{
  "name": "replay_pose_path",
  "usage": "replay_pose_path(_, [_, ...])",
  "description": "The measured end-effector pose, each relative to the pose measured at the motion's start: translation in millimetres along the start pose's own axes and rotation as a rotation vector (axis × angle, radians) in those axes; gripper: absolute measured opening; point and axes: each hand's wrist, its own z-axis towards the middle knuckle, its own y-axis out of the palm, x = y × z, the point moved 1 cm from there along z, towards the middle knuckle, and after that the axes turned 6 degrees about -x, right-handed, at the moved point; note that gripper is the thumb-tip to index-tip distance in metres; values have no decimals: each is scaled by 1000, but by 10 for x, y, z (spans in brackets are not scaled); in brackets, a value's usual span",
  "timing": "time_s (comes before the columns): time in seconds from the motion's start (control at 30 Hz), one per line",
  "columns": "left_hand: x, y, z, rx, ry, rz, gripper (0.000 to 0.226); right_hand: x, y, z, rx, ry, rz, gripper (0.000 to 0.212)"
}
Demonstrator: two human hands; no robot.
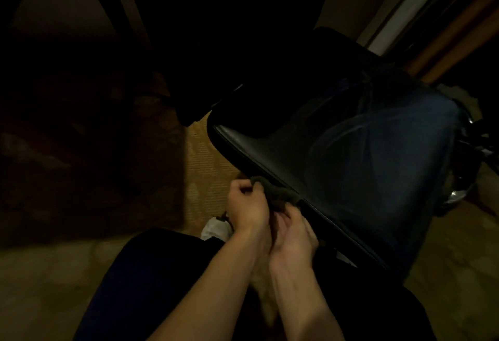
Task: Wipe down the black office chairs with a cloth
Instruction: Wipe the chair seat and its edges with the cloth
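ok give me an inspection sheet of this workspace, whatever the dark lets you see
surface: tan floor, partly in deep shadow
job's things: black chair, tilted; dark cloth at its near edge
clutter: white shoe below the hands
grippers: left hand grips the cloth, fingers curled; right hand at the cloth, grip unclear
cables: nothing seen
surroundings: pale door frame upper right; the rest too dark to tell
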Motion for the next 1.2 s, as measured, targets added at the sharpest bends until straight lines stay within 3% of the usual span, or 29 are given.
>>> replay_pose_path(0.13, [-289,278,-368,25,-20,-31,10,-255,-484,-111,56,-37,-4,24])
replay_pose_path(0.27, [-547,499,-791,-56,-91,41,4,-488,-874,-210,133,-76,-46,19])
replay_pose_path(0.47, [-822,727,-1043,-211,-215,89,5,-908,-1260,-268,118,-238,-272,8])
replay_pose_path(0.6, [-940,853,-1201,-285,-303,91,4,-1131,-1518,-187,193,-371,-497,17])
replay_pose_path(1.0, [-1040,788,-1247,-317,-229,69,7,-1145,-1756,26,173,-430,-846,17])
replay_pose_path(1.2, [-991,324,-1110,-278,-49,180,7,-849,-1714,-34,105,-401,-1027,16])
